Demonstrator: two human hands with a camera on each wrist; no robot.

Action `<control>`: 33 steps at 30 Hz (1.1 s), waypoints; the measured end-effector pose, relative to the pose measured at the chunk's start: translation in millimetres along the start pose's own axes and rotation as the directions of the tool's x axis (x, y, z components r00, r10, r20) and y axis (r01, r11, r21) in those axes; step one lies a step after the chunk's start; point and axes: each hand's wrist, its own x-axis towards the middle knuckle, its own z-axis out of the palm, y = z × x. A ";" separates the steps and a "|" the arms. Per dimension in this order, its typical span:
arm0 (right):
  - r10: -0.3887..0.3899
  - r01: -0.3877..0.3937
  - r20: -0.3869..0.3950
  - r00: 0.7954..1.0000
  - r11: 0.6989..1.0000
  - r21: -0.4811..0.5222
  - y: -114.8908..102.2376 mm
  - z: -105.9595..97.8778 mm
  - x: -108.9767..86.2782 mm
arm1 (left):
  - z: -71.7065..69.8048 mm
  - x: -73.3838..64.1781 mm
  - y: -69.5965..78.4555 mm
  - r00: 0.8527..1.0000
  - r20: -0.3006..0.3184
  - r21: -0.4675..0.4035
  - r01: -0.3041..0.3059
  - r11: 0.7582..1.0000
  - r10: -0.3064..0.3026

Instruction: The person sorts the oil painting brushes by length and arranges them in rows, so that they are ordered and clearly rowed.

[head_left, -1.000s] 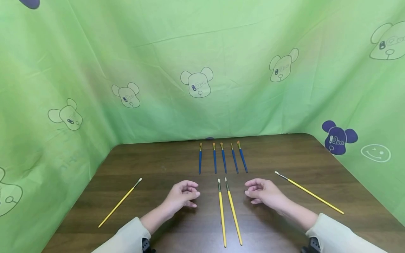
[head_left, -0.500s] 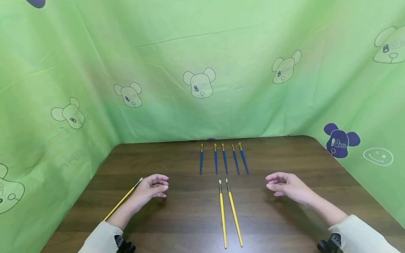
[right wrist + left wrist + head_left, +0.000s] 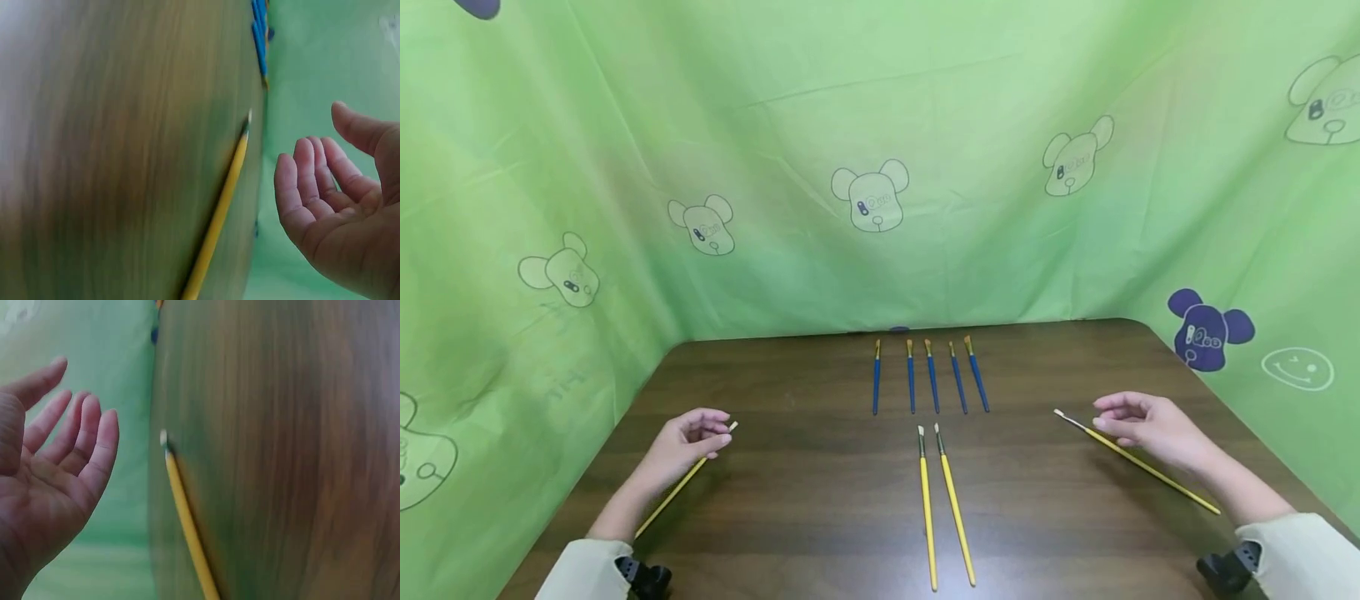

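My left hand [image 3: 681, 446] hovers over the left yellow paintbrush [image 3: 679, 492], hiding part of its upper handle. In the left wrist view its fingers [image 3: 103, 447] are loosely bent and hold nothing, apart from that brush [image 3: 187, 522]. On the other side, my right hand [image 3: 1153, 429] hangs above the right yellow paintbrush [image 3: 1138, 462], near its ferrule end. Empty, relaxed fingers [image 3: 306, 175] show in the right wrist view, with the brush [image 3: 222, 206] lying beside them on the table. Both brushes slant, with their pale bristles pointing away from me.
Two more yellow paintbrushes [image 3: 928, 517] [image 3: 957, 517] lie at the middle front of the brown wooden table [image 3: 820, 533]. Several blue paintbrushes [image 3: 912, 383] form a row near the back edge. A green printed cloth [image 3: 775, 250] hangs behind and at the sides.
My hands have moved apart from the middle, the left one leftward and the right one rightward, each ending above an outer yellow paintbrush. The brushes lie where they were.
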 end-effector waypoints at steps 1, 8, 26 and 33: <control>-0.009 0.010 0.008 1.000 1.000 -0.009 4.0 -4.0 0.1 | -4.9 -1.1 -2.6 1.000 -0.001 0.016 -0.006 1.000 0.006; -0.029 0.034 0.065 0.997 0.996 -0.077 26.0 -22.0 -2.0 | -31.4 -8.7 -18.8 0.999 0.012 0.139 0.048 0.989 -0.050; -0.124 0.150 0.191 0.974 0.980 -0.127 44.2 -25.1 1.5 | -39.0 -18.1 -40.0 0.992 0.057 0.260 0.098 0.961 -0.117; -0.147 0.177 0.191 0.971 0.972 -0.155 44.0 -21.8 3.4 | -37.1 -17.5 -40.2 0.984 0.097 0.292 0.113 0.950 -0.146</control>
